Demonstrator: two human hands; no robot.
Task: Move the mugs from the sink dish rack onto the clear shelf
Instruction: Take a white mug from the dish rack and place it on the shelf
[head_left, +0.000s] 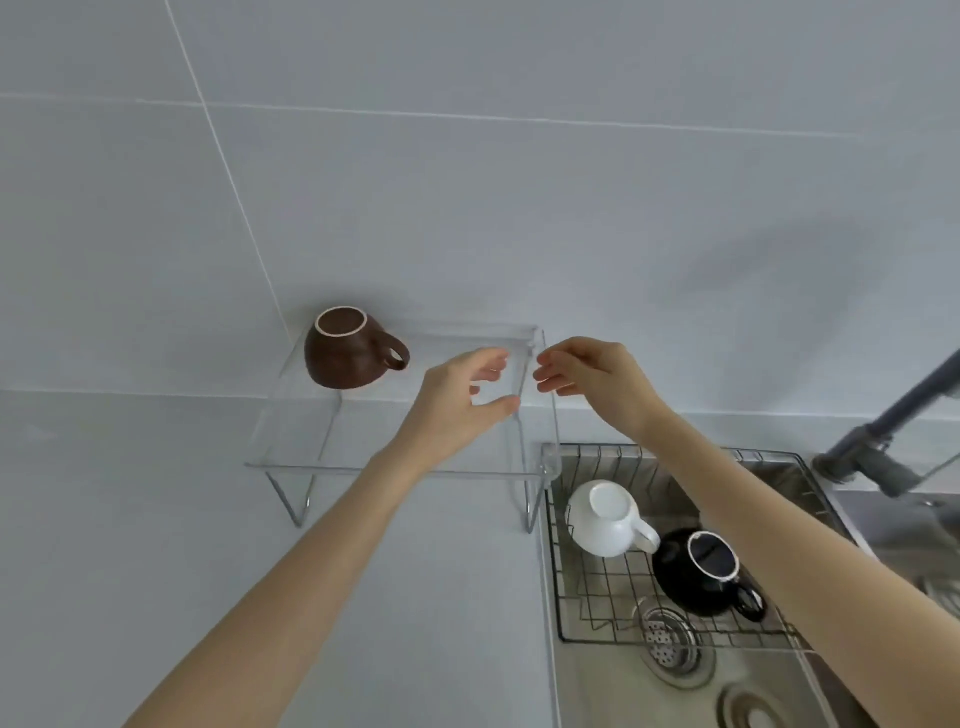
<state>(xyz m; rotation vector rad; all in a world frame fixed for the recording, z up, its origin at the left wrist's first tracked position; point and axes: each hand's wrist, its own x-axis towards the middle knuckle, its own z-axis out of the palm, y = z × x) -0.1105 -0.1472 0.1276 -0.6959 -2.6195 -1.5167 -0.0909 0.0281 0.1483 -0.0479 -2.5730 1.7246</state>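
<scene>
A brown mug (345, 356) stands upside down on the far left of the clear shelf (291, 457), handle pointing right. In the wire dish rack (582, 592) over the sink, a white mug (602, 519) and a black mug (696, 571) rest upside down side by side. My left hand (462, 400) hovers above the shelf's right part, fingers spread and empty. My right hand (592, 379) hangs by the shelf's right edge, fingers loosely curled, holding nothing. Both hands are apart from every mug.
The shelf stands on a grey counter (130, 519) against a tiled wall (467, 182). A steel sink (675, 691) with a drain strainer (667, 642) lies under the rack. A grey faucet (893, 431) rises at the right edge.
</scene>
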